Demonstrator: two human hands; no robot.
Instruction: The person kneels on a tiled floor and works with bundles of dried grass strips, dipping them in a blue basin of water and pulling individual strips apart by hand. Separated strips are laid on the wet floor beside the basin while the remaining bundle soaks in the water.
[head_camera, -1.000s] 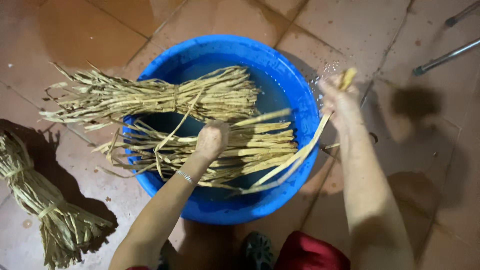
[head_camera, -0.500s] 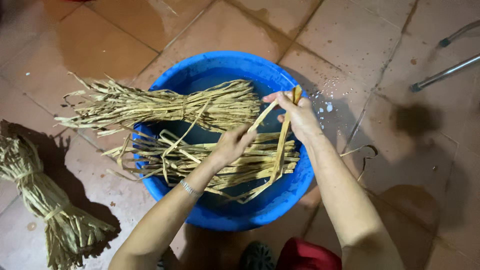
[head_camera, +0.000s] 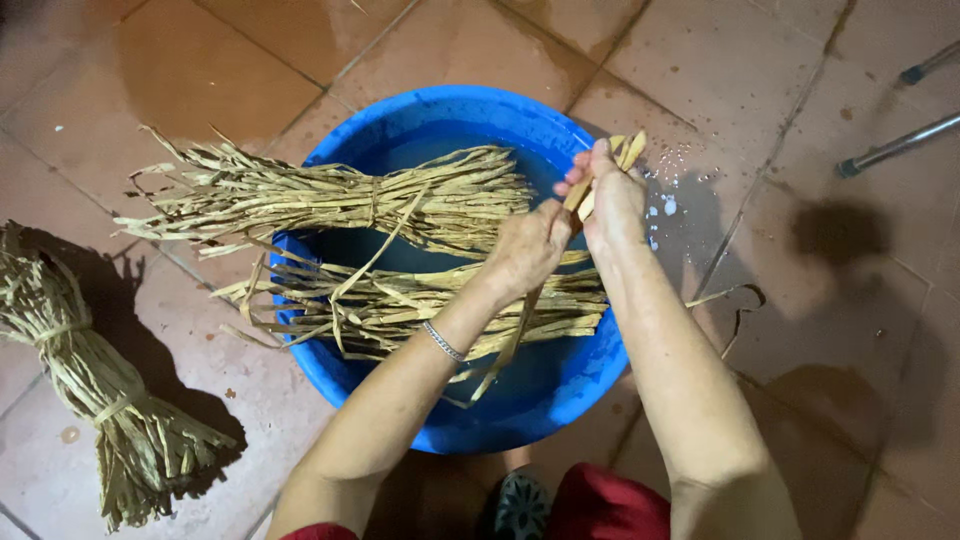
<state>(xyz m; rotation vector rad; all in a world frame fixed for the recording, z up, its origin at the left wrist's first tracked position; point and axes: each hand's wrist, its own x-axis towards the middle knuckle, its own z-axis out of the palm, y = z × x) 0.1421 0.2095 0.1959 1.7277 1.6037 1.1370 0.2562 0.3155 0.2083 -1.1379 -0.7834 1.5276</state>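
Observation:
A round blue plastic basin (head_camera: 440, 110) holds water and two tied bundles of pale dried plant strips (head_camera: 340, 195) lying across it, their ends sticking out over the left rim. My right hand (head_camera: 612, 195) grips the upper end of a few loose strips (head_camera: 628, 150) at the basin's right rim. My left hand (head_camera: 528, 245), a thin bracelet on its wrist, closes on the same strips just below, and they trail down past the lower bundle (head_camera: 420, 305).
A third tied bundle (head_camera: 95, 385) lies on the wet reddish floor tiles at the left. Metal legs with rubber tips (head_camera: 890, 150) show at the upper right. One stray strip (head_camera: 735, 300) lies right of the basin. My shoe (head_camera: 520, 505) is below.
My right hand has moved left and inward from outside the rim, carrying the strips. My left hand rose off the lower bundle and took hold of those strips beside it.

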